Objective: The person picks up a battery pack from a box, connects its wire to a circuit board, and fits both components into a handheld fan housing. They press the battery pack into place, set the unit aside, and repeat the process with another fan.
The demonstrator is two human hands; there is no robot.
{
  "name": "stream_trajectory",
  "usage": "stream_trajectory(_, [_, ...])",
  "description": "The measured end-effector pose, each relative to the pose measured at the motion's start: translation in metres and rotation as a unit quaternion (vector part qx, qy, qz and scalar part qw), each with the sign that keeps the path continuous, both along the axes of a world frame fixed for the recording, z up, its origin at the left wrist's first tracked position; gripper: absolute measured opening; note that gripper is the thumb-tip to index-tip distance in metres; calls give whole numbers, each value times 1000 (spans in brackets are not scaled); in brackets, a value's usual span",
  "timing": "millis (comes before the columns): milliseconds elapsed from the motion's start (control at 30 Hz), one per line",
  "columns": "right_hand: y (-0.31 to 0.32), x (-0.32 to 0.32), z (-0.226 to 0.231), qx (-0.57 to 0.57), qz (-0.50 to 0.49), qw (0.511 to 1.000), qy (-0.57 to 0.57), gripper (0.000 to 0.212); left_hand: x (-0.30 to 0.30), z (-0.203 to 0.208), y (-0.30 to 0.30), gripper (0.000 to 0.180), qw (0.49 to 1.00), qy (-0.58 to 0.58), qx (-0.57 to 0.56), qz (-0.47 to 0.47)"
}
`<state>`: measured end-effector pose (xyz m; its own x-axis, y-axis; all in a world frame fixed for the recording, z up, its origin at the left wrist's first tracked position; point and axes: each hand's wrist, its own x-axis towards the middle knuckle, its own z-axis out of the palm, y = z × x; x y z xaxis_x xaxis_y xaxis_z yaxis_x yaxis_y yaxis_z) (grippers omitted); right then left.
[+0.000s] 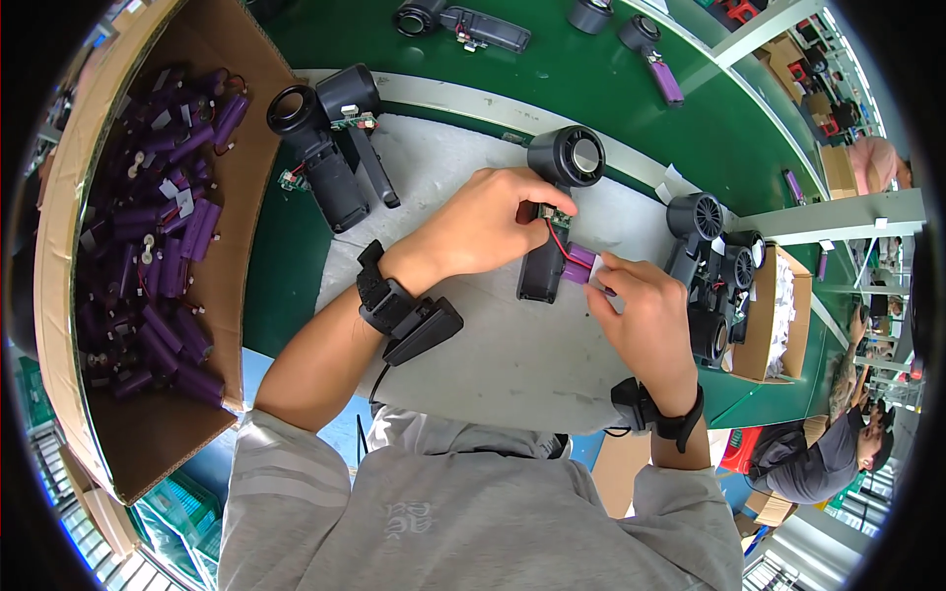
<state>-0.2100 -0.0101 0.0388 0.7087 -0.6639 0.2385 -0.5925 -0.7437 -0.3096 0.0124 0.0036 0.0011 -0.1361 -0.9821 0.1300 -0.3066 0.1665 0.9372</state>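
A black handheld fan [567, 156] lies on the pale mat with its handle shell [539, 278] pointing toward me. My left hand [468, 225] pinches the small green circuit board [557, 216] at the fan's neck between thumb and forefinger. Just right of the handle, my right hand [648, 305] is closed on a purple battery cell [577, 264] with a white patch at its end. A red wire [556, 236] runs from the board toward the battery. The fingertips partly cover both the board and the battery.
At left stands a deep cardboard box [261, 197] of purple batteries. More opened fans [335, 187] lie behind my left forearm. Several fans [695, 217] cluster at right beside a small carton [788, 335] of white pieces. A person [823, 453] sits farther right.
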Motion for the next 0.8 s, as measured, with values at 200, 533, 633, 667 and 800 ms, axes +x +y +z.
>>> stream_trajectory(200, [-2, -1, 1, 11, 4, 1000, 4, 10, -1, 2, 0, 32, 1000, -16, -17, 8])
stream_trajectory(533, [1, 4, 1, -17, 11, 999, 39, 8, -2, 1, 1, 31, 998, -24, -49, 14])
stream_trajectory(633, [2, 10, -1, -18, 7, 997, 69, 9, -1, 2, 0, 31, 999, -25, -27, 13])
stream_trajectory(667, [1, 11, -2, -18, 5, 996, 83, 10, -1, 1, 0, 31, 999, -23, -27, 13])
stream_trajectory(800, [-11, 5, 0, 40, 41, 997, 58, 12, 1, -2, -1, 30, 999, -24, -27, 16])
